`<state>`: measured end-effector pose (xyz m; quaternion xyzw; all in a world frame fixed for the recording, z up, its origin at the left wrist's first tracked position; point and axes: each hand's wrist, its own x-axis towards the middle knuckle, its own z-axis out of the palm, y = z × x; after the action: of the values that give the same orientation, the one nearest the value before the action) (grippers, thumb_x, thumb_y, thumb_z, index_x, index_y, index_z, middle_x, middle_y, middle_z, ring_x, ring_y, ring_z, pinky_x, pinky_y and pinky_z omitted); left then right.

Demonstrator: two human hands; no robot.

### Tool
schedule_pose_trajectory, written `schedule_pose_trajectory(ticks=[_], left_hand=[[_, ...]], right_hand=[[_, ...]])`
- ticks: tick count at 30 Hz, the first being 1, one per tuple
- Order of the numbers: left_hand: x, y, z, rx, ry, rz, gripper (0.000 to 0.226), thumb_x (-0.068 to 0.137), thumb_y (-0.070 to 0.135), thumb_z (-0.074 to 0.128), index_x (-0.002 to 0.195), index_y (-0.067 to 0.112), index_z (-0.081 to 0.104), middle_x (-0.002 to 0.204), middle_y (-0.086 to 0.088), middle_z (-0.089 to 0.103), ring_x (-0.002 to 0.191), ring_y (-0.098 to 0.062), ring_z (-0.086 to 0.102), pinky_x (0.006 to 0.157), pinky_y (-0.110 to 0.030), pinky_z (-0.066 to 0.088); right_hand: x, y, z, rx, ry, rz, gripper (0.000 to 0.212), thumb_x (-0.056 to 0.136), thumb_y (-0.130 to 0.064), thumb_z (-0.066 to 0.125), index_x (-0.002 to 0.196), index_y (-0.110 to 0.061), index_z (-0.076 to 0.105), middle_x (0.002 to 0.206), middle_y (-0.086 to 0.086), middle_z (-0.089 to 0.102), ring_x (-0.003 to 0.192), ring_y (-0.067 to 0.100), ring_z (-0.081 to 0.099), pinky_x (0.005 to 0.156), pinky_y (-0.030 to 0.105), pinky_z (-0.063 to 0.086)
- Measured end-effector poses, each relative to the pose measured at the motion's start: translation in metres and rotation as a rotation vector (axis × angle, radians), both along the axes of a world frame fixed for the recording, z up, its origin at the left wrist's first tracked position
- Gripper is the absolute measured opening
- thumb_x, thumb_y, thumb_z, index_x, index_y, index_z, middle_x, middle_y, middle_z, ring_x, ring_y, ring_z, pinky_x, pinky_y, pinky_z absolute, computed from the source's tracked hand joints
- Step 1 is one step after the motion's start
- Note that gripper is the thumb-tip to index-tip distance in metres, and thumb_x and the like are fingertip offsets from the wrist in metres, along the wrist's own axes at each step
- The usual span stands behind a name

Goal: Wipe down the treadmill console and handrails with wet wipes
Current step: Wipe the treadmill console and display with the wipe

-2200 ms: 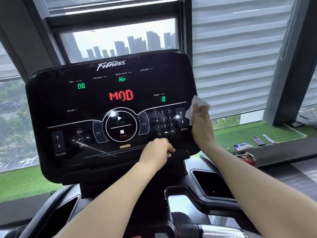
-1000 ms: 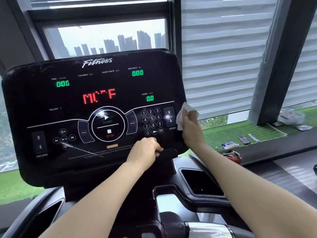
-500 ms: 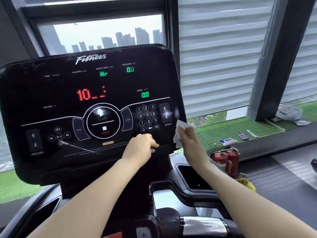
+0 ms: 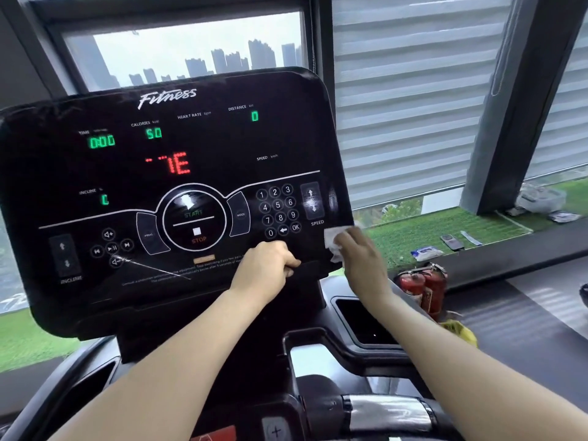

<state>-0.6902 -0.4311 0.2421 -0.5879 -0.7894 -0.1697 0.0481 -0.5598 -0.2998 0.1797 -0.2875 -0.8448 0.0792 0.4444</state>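
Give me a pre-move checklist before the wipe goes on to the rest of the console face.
1. Wet wipe held in right hand: ok.
2. Wipe on the console, at its lower right corner: ok.
3. Left hand grips the console's bottom edge, steadying it: ok.
4. Console powered off: not ok, displays lit.
5. Wipe clear of the START button: ok.
6. Wipe damp enough: cannot tell.

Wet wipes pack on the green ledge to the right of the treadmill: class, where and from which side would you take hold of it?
Grip the wet wipes pack across its two long sides, coming down from above. It lies flat on the green ledge, its underside out of reach, with open turf on both long sides for fingers.
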Motion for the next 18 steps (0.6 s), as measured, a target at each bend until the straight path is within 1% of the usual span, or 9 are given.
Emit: schedule_pose_trajectory(ticks=[2,3,5,7,10,13,15,18], left_hand=[[-0.001,0.000,-0.001,0.007,-0.028,0.009,0.024,0.086,0.014,0.066,0.106,0.022,0.073,0.101,0.008,0.068,0.098,-0.014,0.063,0.087,-0.026,0.046],[-0.001,0.000,-0.001,0.004,-0.026,0.010,0.024,0.086,0.014,0.066,0.107,0.023,0.073,0.102,0.008,0.068,0.098,-0.014,0.063,0.088,-0.027,0.045],[-0.001,-0.001,-0.002,0.001,-0.018,0.010,0.025,0.086,0.014,0.065,0.108,0.023,0.072,0.103,0.008,0.067,0.100,-0.015,0.061,0.090,-0.029,0.044],[0.001,-0.002,-0.001,0.002,-0.006,0.011,0.025,0.087,0.013,0.064,0.109,0.024,0.072,0.104,0.008,0.066,0.100,-0.016,0.060,0.089,-0.031,0.044],[0.003,-0.003,0.000,0.000,0.007,0.003,0.025,0.087,0.014,0.064,0.109,0.024,0.072,0.103,0.007,0.065,0.100,-0.017,0.060,0.088,-0.033,0.045],[0.004,-0.004,-0.002,0.020,0.004,0.004,0.025,0.088,0.014,0.063,0.109,0.025,0.072,0.103,0.008,0.065,0.098,-0.016,0.061,0.087,-0.035,0.046],[0.004,-0.004,-0.005,0.039,-0.008,0.008,0.024,0.088,0.015,0.064,0.108,0.025,0.072,0.101,0.009,0.065,0.096,-0.016,0.062,0.086,-0.035,0.047],[0.002,-0.004,-0.006,0.048,-0.018,0.020,0.022,0.087,0.016,0.065,0.106,0.025,0.073,0.100,0.010,0.066,0.095,-0.015,0.063,0.085,-0.033,0.047]], right_hand=[[0.006,-0.009,-0.018,0.001,-0.056,0.059,0.026,0.068,0.019,0.058,0.079,-0.005,0.055,0.088,0.007,0.055,0.073,0.028,0.054,0.058,0.026,0.033],[0.006,-0.007,-0.017,-0.001,-0.065,0.079,0.024,0.068,0.018,0.058,0.078,-0.004,0.055,0.086,0.007,0.054,0.072,0.028,0.053,0.058,0.026,0.031],[0.001,0.001,0.001,-0.018,-0.061,0.081,0.019,0.074,0.015,0.054,0.082,-0.003,0.055,0.088,0.008,0.052,0.071,0.028,0.052,0.056,0.027,0.032],[-0.007,0.012,0.024,-0.075,0.002,0.031,0.020,0.081,0.012,0.050,0.092,-0.003,0.056,0.097,0.009,0.053,0.073,0.027,0.052,0.057,0.031,0.038],[-0.015,0.019,0.044,-0.146,0.101,-0.016,0.022,0.086,0.007,0.047,0.102,-0.006,0.055,0.105,0.008,0.050,0.077,0.024,0.048,0.063,0.031,0.037],[-0.008,0.007,0.022,-0.146,0.089,-0.035,0.016,0.085,0.006,0.049,0.096,-0.005,0.055,0.102,0.008,0.051,0.076,0.028,0.052,0.059,0.031,0.037],[0.001,-0.008,-0.007,-0.149,0.056,0.027,0.015,0.083,0.009,0.051,0.089,-0.003,0.054,0.097,0.007,0.050,0.074,0.030,0.053,0.056,0.033,0.038],[0.010,-0.015,-0.021,-0.195,0.035,0.115,0.014,0.084,0.008,0.050,0.091,-0.003,0.054,0.096,0.006,0.048,0.075,0.031,0.052,0.060,0.039,0.046]])
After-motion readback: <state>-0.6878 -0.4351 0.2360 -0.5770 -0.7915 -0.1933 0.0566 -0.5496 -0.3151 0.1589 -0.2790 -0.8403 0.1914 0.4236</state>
